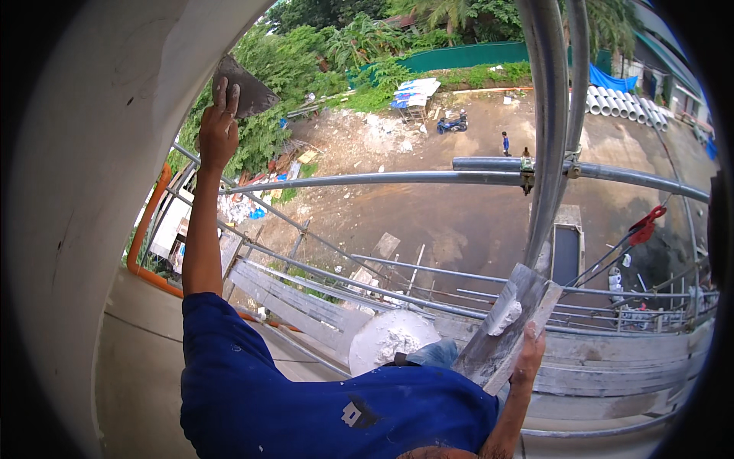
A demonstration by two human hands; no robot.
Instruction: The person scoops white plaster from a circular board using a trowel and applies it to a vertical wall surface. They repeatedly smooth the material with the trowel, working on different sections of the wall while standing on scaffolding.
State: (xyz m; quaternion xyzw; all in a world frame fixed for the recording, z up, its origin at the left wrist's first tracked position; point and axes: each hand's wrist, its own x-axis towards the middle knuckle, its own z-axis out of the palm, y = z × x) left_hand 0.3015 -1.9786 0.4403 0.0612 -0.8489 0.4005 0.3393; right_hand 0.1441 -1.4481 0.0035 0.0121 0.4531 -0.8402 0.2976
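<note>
The trowel (pixel 257 93) is in the left hand (pixel 219 138), beside the wall (pixel 115 191) at far left. The mortar board (pixel 485 356) is in the right hand (pixel 527 358), a plaster lump (pixel 505 318) on it. Left of the board, the tub (pixel 364 343) contains plaster (pixel 399 340), apparently above scaffold planks (pixel 604 352). The yard (pixel 428 218) lies beyond.

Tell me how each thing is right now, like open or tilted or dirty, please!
Left hand: raised, gripping the flat blade.
Flat blade: held up near the wall; contact unclear.
Right hand: gripping the board.
Board: tilted, smeared, a white lump on it.
Round container: uncovered, white paste inside.
Blue shirt: flecked with white.
Motorbike: standing upright.
Pipes: lying side by side.
</note>
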